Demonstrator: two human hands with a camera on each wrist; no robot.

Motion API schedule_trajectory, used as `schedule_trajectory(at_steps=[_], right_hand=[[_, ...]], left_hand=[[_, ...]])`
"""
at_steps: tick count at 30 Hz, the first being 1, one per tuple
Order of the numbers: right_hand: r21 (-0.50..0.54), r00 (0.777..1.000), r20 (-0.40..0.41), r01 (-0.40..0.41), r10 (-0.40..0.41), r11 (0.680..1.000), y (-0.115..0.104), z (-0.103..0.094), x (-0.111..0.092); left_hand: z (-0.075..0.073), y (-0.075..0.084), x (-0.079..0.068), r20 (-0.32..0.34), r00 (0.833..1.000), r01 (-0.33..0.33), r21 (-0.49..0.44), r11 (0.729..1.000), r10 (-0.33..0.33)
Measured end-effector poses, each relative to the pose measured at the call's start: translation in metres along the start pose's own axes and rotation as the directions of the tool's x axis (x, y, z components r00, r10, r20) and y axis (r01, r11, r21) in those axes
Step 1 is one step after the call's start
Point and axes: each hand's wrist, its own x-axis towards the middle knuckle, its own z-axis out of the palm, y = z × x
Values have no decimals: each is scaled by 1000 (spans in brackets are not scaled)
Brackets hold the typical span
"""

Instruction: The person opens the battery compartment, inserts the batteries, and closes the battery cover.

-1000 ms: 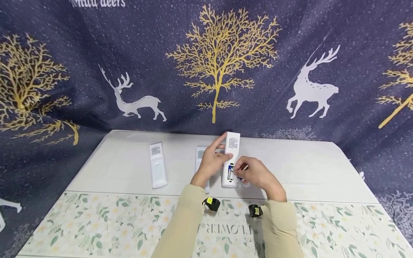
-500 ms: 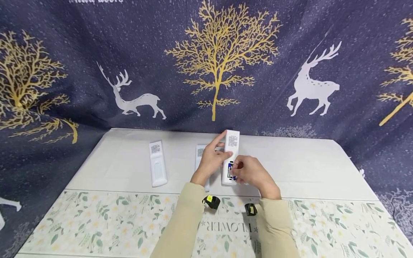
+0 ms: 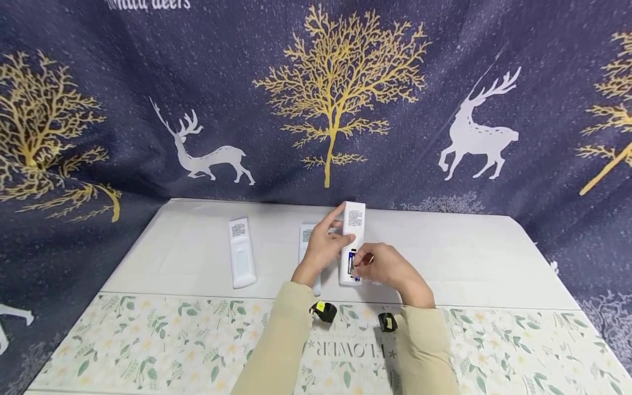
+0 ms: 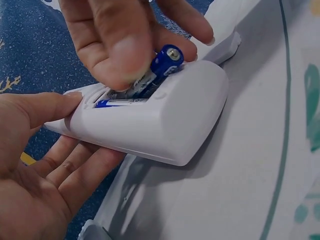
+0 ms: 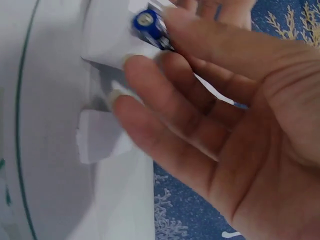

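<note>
My left hand [image 3: 321, 251] grips a white remote control [image 3: 354, 215], back face up, with thumb on top and fingers beneath. Its battery compartment is uncovered, and one blue battery [image 4: 116, 103] lies inside. In my right hand [image 3: 392, 269], thumb and forefinger pinch a second blue battery [image 4: 167, 61]. That battery slants over the compartment, its button end sticking up near the rounded end of the remote. From the right wrist view, the raised battery end [image 5: 145, 21] shows beside the thumb tip, while the other fingers are spread loosely. Its lower end is hidden behind the thumb.
A second remote [image 3: 242, 253] lies back up on the left of the white table [image 3: 459, 258]. Another pale remote [image 3: 305, 235] is partly covered by my left hand. A small white piece [image 5: 102, 137] lies beneath my right hand. Patterned fabric [image 3: 276, 66] hangs behind.
My right hand has moved from beside the remote to over its compartment, bringing the second battery there at a slant. The left hand keeps its hold on the remote.
</note>
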Motion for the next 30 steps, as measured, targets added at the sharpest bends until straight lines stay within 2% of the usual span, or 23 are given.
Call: schedule_trajectory(at_steps=[5,9,15,18,22,24,30], right_hand=[[-14,997,68,44,-43,999,1,-3,0],[-12,995,75,61,-60,998,4,-2,0],[-17,997,-26,78,-78,997,7,1,4],[-6,996,-73,56,-56,998,9,2,5],[92,994,-108,36,-26,995,11,5,6],[120,992,-124,51,-37,991,12,5,7],[103,989,-121,96,-83,990,13,5,9]], left_hand=[[0,0,0,0,1000,-6,-5,1000,6],[-1,0,0,2,1000,-2,-6,1000,2],[-1,-2,2,-10,1000,-15,6,1000,15],[-2,-3,3,-17,1000,-17,-1,1000,17],[-2,-4,2,-21,1000,-12,-7,1000,12],[-2,-4,2,-21,1000,-18,-8,1000,18],[-2,-3,2,-21,1000,-23,0,1000,23]])
